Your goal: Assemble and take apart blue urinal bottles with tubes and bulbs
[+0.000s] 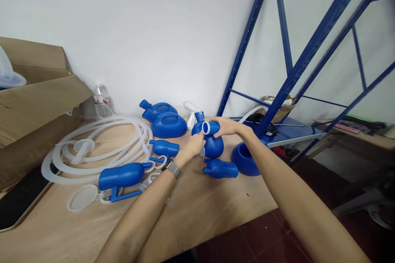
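My right hand (226,126) is wrapped round a short blue plastic tube (212,127) and tips its mouth to the left. A white sealing ring (206,128) sits at that mouth. Fingers of my left hand (195,144) are closed at the ring's lower left edge; the fingertips are partly hidden. Directly behind and below stands a round blue bottle (215,148) with a neck. Below my hands a blue bottle-shaped piece (221,169) lies on its side. To its right is a round blue pot (246,157) with an open top.
Two blue urinal bottles with handles (169,125) stand by the wall. Left of them lie coiled clear tubing (61,168), blue parts (123,176) and a translucent lid (82,198). A cardboard box (40,98), a water bottle (101,100) and a blue metal rack (277,102) flank the table.
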`<state>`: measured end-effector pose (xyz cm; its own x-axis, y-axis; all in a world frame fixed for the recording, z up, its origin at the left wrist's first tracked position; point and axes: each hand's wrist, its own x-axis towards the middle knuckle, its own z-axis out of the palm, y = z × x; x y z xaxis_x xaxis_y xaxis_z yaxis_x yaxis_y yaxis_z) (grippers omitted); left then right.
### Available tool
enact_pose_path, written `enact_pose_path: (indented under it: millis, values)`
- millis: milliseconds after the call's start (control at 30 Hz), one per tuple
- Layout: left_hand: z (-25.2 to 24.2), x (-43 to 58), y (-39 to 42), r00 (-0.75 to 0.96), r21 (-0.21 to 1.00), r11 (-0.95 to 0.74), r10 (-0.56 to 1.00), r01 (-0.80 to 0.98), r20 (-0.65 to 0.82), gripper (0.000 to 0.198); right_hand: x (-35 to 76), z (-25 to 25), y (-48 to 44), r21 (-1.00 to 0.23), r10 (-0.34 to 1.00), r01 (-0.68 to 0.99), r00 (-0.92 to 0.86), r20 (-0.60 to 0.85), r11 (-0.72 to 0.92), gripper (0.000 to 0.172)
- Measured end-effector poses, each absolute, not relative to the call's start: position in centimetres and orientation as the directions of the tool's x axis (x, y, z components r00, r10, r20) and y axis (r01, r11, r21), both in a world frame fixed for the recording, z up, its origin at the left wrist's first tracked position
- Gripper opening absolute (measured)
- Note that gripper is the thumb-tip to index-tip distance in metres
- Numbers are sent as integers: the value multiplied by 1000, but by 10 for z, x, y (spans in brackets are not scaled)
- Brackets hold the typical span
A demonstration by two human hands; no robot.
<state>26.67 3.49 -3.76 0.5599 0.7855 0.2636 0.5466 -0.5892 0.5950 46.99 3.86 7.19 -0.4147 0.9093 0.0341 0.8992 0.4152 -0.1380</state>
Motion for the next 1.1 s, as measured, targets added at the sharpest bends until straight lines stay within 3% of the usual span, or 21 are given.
enact_pose_path:
  millis: [133,233,333,433,600,733,967,1100]
  values:
    - [-34,265,39,550,619,-584,788,525,277,35,470,78,46,-148,905,897,-425,-35,416,80]
    - [-34,264,41,517,657,-559,806,506,288,37,462,84,49,-44,891,893,-449,-69,447,72]
    - [-34,266,41,464,705,-514,837,488,289,37,448,86,46,151,886,878,-463,19,455,76]
    - [-32,267,40,386,736,-455,879,501,281,36,436,80,41,229,862,866,-484,152,446,85]
    - [-22,264,34,342,707,-434,897,558,281,35,435,63,45,155,870,905,-423,253,395,69]
    - [-12,258,29,359,635,-441,895,634,264,33,442,59,56,113,847,877,-480,229,467,61]
    - [5,235,23,417,521,-458,886,720,203,33,451,61,57,42,788,824,-555,267,566,63]
    - [28,223,20,449,487,-465,879,740,157,17,448,64,55,30,816,842,-530,230,539,61]
